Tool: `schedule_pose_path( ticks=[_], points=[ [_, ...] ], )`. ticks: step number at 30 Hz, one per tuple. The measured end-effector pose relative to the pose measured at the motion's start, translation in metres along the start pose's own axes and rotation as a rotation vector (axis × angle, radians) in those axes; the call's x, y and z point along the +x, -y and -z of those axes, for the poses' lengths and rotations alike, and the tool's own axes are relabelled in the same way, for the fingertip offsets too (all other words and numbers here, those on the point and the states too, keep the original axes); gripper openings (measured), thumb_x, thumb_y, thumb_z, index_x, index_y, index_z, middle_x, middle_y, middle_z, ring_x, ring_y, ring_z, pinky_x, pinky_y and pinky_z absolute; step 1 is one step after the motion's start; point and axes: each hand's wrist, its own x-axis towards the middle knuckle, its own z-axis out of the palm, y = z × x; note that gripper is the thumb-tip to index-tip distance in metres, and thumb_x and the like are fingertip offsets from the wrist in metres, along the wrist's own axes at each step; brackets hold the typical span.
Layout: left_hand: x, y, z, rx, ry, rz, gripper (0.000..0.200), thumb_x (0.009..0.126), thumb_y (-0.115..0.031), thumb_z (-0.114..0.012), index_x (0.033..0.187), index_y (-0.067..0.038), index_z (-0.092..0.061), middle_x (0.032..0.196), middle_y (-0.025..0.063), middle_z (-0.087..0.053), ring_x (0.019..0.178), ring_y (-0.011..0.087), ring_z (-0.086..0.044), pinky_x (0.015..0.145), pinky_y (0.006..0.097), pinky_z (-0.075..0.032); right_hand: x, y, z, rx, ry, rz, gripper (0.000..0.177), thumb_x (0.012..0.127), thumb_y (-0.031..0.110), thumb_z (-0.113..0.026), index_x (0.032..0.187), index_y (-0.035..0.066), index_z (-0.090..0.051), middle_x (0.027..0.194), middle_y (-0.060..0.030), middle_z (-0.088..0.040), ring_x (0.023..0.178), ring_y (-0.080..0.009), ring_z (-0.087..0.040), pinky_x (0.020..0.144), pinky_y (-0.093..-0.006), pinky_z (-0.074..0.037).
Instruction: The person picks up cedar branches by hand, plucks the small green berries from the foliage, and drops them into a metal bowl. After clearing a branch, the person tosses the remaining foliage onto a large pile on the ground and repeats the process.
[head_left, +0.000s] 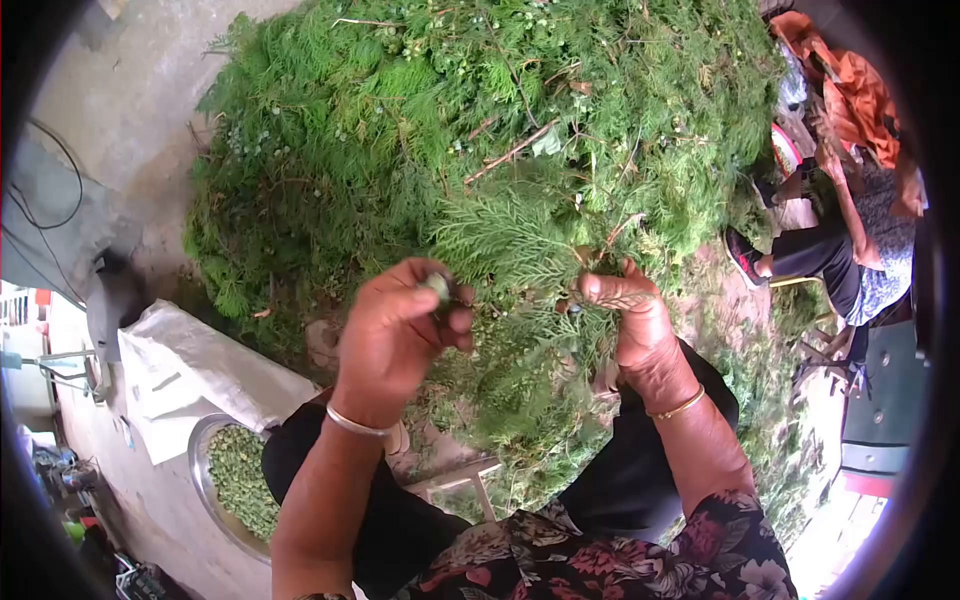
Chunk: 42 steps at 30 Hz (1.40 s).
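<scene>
My left hand (pixel 395 335), with a silver bangle at the wrist, is curled with thumb and fingers around small pale green cones (pixel 438 287), partly hidden by the fingers. Between the thumb and fingers of my right hand (pixel 632 318) is the stem end of a leafy evergreen sprig (pixel 520 250), which fans out to the left toward my other hand. Both hands are raised over my lap, in front of a large heap of cut evergreen branches (pixel 330 160).
Beside my left knee stands a metal basin (pixel 203 462) filled with small green cones. A white sack (pixel 205 365) lies just beyond it. At the right sits another person (pixel 830 250) near an orange cloth (pixel 845 85). Loose sprigs litter the floor, and cables (pixel 60 180) run at the far left.
</scene>
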Motion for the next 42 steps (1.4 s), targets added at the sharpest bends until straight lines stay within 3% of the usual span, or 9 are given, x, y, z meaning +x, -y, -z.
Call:
schedule_pose_path(
  ticks=[6,10,16,18,25,26,27,31,42],
  points=[
    [-0.008,0.02,-0.03,0.349,0.029,0.0,0.013,0.078,-0.001,-0.067,0.09,0.002,-0.063,0.072,0.0048,-0.062,0.053,0.0082,-0.051,0.045,0.0221,-0.037,-0.004,0.001,0.005,0.051,0.029,0.009,0.038,0.069,0.007,-0.078,0.102,0.001,-0.062,0.089,-0.0073,-0.068,0.085,-0.017,-0.064,0.086,-0.0321,-0.046],
    [-0.009,0.023,-0.04,0.38,-0.065,-0.017,0.01,0.079,-0.002,-0.068,0.089,0.0,-0.065,0.07,0.0015,-0.06,0.052,0.0058,-0.048,0.044,0.0211,-0.034,0.0,-0.008,0.003,0.024,0.001,-0.04,0.04,0.067,0.004,-0.079,0.102,0.001,-0.06,0.09,-0.0078,-0.068,0.085,-0.0173,-0.063,0.087,-0.032,-0.046],
    [-0.007,0.024,-0.024,0.863,0.015,-0.068,0.014,0.08,-0.005,-0.069,0.093,0.0,-0.064,0.065,-0.0011,-0.056,0.05,0.0051,-0.042,0.044,0.021,-0.032,0.004,-0.014,-0.003,-0.007,-0.029,-0.102,0.038,0.066,0.001,-0.079,0.099,0.001,-0.059,0.092,-0.0073,-0.067,0.086,-0.0178,-0.063,0.086,-0.0314,-0.046],
    [-0.007,0.022,-0.023,0.52,-0.032,0.142,0.012,0.078,-0.003,-0.068,0.09,-0.003,-0.064,0.073,0.0013,-0.062,0.053,0.0058,-0.048,0.046,0.0199,-0.036,0.003,-0.013,-0.006,0.013,0.015,-0.094,0.036,0.067,0.001,-0.078,0.098,0.001,-0.06,0.091,-0.0078,-0.067,0.083,-0.0182,-0.063,0.084,-0.0318,-0.047],
    [-0.008,0.018,-0.024,0.032,0.003,0.244,0.012,0.081,0.0,-0.059,0.093,0.002,-0.059,0.082,0.0111,-0.061,0.054,0.0097,-0.048,0.045,0.022,-0.036,0.004,-0.013,0.0,-0.026,0.156,-0.036,0.058,0.067,0.021,-0.077,0.113,-0.005,-0.054,0.085,-0.0166,-0.065,0.072,-0.024,-0.064,0.066,-0.0336,-0.049],
    [-0.006,0.021,-0.017,-0.1,0.096,0.275,0.011,0.082,-0.001,-0.057,0.093,0.002,-0.058,0.082,0.0124,-0.061,0.055,0.0107,-0.048,0.046,0.0233,-0.037,0.004,-0.015,0.003,0.034,0.202,-0.027,0.039,0.074,0.02,-0.075,0.103,0.0,-0.059,0.086,-0.0118,-0.067,0.073,-0.0215,-0.064,0.074,-0.0344,-0.049],
    [-0.005,0.022,-0.014,-0.231,0.189,0.305,0.011,0.083,-0.002,-0.055,0.093,0.003,-0.057,0.083,0.0137,-0.06,0.057,0.0118,-0.048,0.047,0.0245,-0.038,0.005,-0.014,0.002,0.032,0.201,-0.028,0.039,0.074,0.02,-0.075,0.103,0.0,-0.059,0.086,-0.0118,-0.067,0.073,-0.0215,-0.064,0.074,-0.0344,-0.049],
    [-0.002,0.02,-0.017,-0.272,0.038,0.332,0.015,0.084,-0.005,-0.055,0.097,0.003,-0.055,0.084,0.0155,-0.06,0.054,0.0147,-0.047,0.048,0.0289,-0.039,0.007,-0.016,0.003,0.136,0.177,-0.009,0.045,0.074,0.019,-0.076,0.109,0.0,-0.055,0.089,-0.0136,-0.066,0.074,-0.0226,-0.063,0.075,-0.0349,-0.048],
    [-0.013,0.028,-0.035,0.636,0.055,-0.048,0.017,0.074,0.004,-0.067,0.089,0.005,-0.061,0.076,0.0028,-0.058,0.06,0.0056,-0.051,0.05,0.0214,-0.04,0.006,-0.013,-0.003,0.173,0.134,0.018,0.04,0.075,0.015,-0.076,0.108,0.0,-0.059,0.091,-0.0096,-0.067,0.082,-0.0193,-0.064,0.079,-0.0324,-0.05]
  ],
)
